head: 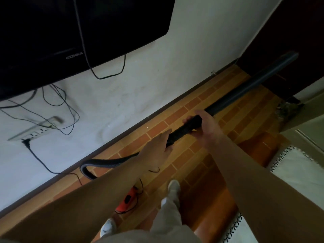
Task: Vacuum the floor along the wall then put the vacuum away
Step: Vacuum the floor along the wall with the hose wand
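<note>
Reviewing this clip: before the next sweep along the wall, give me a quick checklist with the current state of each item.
1. Right hand wrapped on the vacuum wand: ok.
2. Left hand closed on the wand: not ok, fingers look open beside it.
3. Nozzle end on the floor: cannot tell, out of view.
4. Hose free of kinks: ok, one loose bend.
5. Floor ahead free of loose cables: not ok, thin black cable and red device lie near the feet.
6. Plug seated in power strip: cannot tell, blurred.
</note>
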`<action>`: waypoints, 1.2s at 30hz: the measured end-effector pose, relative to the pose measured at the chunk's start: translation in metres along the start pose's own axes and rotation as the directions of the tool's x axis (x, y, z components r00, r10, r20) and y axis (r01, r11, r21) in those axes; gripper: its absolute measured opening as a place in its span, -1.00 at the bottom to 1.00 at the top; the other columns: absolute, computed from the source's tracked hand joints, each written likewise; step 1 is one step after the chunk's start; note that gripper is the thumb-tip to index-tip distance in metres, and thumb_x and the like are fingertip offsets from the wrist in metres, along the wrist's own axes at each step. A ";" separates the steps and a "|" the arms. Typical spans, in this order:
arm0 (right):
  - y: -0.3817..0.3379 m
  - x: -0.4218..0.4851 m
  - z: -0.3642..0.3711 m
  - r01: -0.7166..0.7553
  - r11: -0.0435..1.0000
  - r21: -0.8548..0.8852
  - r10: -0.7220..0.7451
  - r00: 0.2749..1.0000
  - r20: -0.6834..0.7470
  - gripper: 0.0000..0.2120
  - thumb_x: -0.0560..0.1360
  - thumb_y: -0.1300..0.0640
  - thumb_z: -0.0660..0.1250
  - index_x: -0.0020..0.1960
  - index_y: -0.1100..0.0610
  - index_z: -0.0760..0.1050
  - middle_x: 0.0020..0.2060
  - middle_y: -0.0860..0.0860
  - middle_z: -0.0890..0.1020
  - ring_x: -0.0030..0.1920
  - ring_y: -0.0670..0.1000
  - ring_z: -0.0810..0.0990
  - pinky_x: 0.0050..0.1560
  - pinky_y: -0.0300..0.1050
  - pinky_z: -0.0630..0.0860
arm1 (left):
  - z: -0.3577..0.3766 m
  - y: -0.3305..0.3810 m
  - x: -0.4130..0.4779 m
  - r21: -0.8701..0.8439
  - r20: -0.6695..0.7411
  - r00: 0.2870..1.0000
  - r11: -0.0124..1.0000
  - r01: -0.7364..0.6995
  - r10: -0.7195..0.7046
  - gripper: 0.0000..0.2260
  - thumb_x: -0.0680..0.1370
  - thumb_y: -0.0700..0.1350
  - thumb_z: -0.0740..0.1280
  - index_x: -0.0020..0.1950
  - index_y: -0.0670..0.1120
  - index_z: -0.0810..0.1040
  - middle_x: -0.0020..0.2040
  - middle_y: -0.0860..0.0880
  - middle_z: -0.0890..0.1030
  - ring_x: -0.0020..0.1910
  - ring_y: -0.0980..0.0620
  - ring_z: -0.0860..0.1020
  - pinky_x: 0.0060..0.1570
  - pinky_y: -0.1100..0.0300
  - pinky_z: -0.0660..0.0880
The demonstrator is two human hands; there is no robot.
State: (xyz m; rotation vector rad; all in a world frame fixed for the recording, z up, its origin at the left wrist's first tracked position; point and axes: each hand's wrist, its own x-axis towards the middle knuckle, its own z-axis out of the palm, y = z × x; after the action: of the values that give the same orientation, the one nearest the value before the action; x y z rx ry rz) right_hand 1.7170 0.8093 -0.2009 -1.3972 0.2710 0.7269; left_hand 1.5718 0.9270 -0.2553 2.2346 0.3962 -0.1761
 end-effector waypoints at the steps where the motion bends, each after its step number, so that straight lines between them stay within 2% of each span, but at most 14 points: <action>1: -0.005 0.019 -0.007 -0.023 1.000 0.001 0.023 0.999 0.027 -0.77 0.60 0.14 0.37 0.22 0.18 0.48 -0.12 0.13 0.64 -0.04 0.11 0.71 0.06 0.15 0.67 | 0.002 0.004 0.015 0.011 -0.019 1.000 1.000 0.017 -0.017 -0.44 0.64 0.05 0.24 0.58 0.09 0.08 0.16 0.02 0.53 -0.11 0.11 0.59 -0.12 0.07 0.61; 4: -0.018 0.072 -0.024 -0.111 0.994 0.013 0.110 0.991 0.075 -0.91 0.62 0.15 0.35 0.06 0.16 0.49 -0.27 0.08 0.65 -0.05 0.10 0.68 0.10 0.16 0.62 | 0.011 0.009 0.056 0.058 -0.062 0.995 0.995 0.077 -0.073 -0.46 0.63 0.06 0.26 0.56 0.02 0.15 0.27 0.01 0.52 0.05 0.05 0.58 0.04 0.07 0.57; 7: -0.029 0.122 -0.042 -0.228 0.973 0.020 0.226 0.972 0.060 -0.82 0.63 0.10 0.36 0.16 0.16 0.47 -0.21 0.10 0.65 -0.04 0.12 0.69 0.03 0.14 0.64 | 0.025 0.015 0.096 0.099 -0.075 0.986 0.983 0.153 -0.146 -0.59 0.61 0.06 0.29 0.43 0.03 0.33 0.07 0.07 0.59 -0.12 0.15 0.57 -0.14 0.21 0.54; 9: -0.028 0.150 -0.046 -0.289 0.957 0.010 0.288 0.956 0.050 -0.70 0.62 0.05 0.39 0.25 0.18 0.46 -0.13 0.13 0.66 -0.02 0.14 0.70 0.01 0.16 0.67 | 0.034 0.018 0.111 0.132 -0.094 0.976 0.969 0.206 -0.195 -0.71 0.60 0.07 0.29 0.29 0.04 0.42 -0.10 0.13 0.52 -0.22 0.21 0.51 -0.27 0.28 0.41; 12: -0.022 0.177 -0.043 -0.347 0.937 -0.022 0.348 0.937 0.035 -0.70 0.60 0.02 0.40 0.23 0.17 0.46 -0.15 0.12 0.69 0.02 0.13 0.71 0.15 0.24 0.63 | 0.044 0.018 0.122 0.110 -0.095 0.958 0.954 0.279 -0.269 -0.74 0.61 0.08 0.28 0.26 0.03 0.44 -0.07 0.09 0.55 -0.20 0.13 0.52 -0.28 0.25 0.41; 14: -0.015 0.188 -0.040 -0.373 0.927 -0.033 0.374 0.927 0.033 -0.70 0.60 0.01 0.40 0.19 0.17 0.47 -0.09 0.14 0.69 0.07 0.14 0.71 0.17 0.24 0.62 | 0.048 0.016 0.126 0.093 -0.085 0.945 0.941 0.324 -0.317 -0.74 0.61 0.08 0.27 0.26 0.02 0.43 -0.05 0.07 0.55 -0.19 0.12 0.52 -0.28 0.23 0.43; 18: -0.001 0.207 -0.033 -0.426 0.905 -0.002 0.426 0.904 0.037 -0.69 0.61 -0.04 0.36 0.17 0.17 0.45 0.04 0.18 0.66 0.08 0.18 0.70 0.20 0.21 0.61 | 0.054 0.005 0.135 0.104 -0.104 0.917 0.913 0.394 -0.384 -0.76 0.61 0.09 0.27 0.23 0.03 0.43 -0.15 0.16 0.44 -0.27 0.23 0.41 -0.37 0.34 0.24; 20: 0.007 0.216 -0.028 -0.443 0.897 0.002 0.443 0.896 0.030 -0.68 0.63 -0.07 0.34 0.17 0.17 0.44 0.05 0.19 0.64 0.10 0.19 0.68 0.22 0.20 0.60 | 0.056 -0.001 0.138 0.089 -0.105 0.905 0.902 0.422 -0.413 -0.77 0.61 0.10 0.27 0.21 0.04 0.44 -0.19 0.18 0.43 -0.26 0.24 0.43 -0.34 0.34 0.28; 22: 0.014 0.224 -0.021 -0.459 0.888 -0.016 0.459 0.888 0.030 -0.69 0.64 -0.08 0.30 0.18 0.16 0.43 0.04 0.19 0.62 0.10 0.20 0.67 0.24 0.20 0.59 | 0.059 -0.010 0.140 0.030 -0.077 0.892 0.894 0.448 -0.445 -0.76 0.60 0.12 0.27 0.21 0.05 0.45 -0.16 0.17 0.47 -0.23 0.22 0.48 -0.26 0.31 0.41; 25: 0.024 0.236 -0.010 -0.478 0.876 -0.065 0.480 0.877 0.023 -0.67 0.66 -0.06 0.28 0.24 0.18 0.41 0.03 0.20 0.60 0.08 0.20 0.66 0.26 0.21 0.58 | 0.068 -0.025 0.142 -0.024 -0.043 0.871 0.872 0.489 -0.489 -0.70 0.59 0.18 0.24 0.24 0.06 0.42 -0.10 0.13 0.55 -0.19 0.16 0.55 -0.13 0.09 0.59; 30: 0.049 0.261 0.007 -0.529 0.838 -0.134 0.532 0.847 -0.010 -0.74 0.66 -0.05 0.28 0.10 0.16 0.42 -0.02 0.18 0.58 0.00 0.18 0.63 0.24 0.18 0.59 | 0.087 -0.053 0.148 -0.097 -0.057 0.830 0.831 0.548 -0.555 -0.67 0.55 0.31 0.16 0.16 0.13 0.41 -0.13 0.11 0.58 -0.24 0.14 0.59 -0.17 0.02 0.62; 33: 0.076 0.282 0.013 -0.562 0.798 -0.217 0.573 0.819 -0.014 -0.72 0.67 -0.04 0.27 0.14 0.19 0.42 -0.08 0.17 0.56 -0.05 0.16 0.62 0.22 0.20 0.60 | 0.101 -0.069 0.155 -0.148 -0.005 0.784 0.776 0.613 -0.620 -0.65 0.54 0.34 0.14 0.18 0.16 0.39 -0.13 0.11 0.57 -0.25 0.13 0.59 -0.19 0.01 0.63; 36: 0.101 0.312 0.015 -0.606 0.742 -0.286 0.631 0.776 -0.008 -0.64 0.66 -0.06 0.28 0.23 0.23 0.44 -0.08 0.17 0.58 -0.01 0.18 0.62 0.17 0.18 0.63 | 0.124 -0.082 0.166 -0.215 0.004 0.725 0.708 0.673 -0.688 -0.74 0.59 0.22 0.18 0.20 0.14 0.36 -0.11 0.10 0.56 -0.24 0.13 0.60 -0.20 0.05 0.63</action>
State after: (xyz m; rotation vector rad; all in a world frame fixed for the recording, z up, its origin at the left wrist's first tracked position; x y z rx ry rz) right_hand 1.8882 0.9176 -0.4590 -1.5381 0.6033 1.4269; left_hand 1.7010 0.9171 -0.4367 1.7956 1.2324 -0.4199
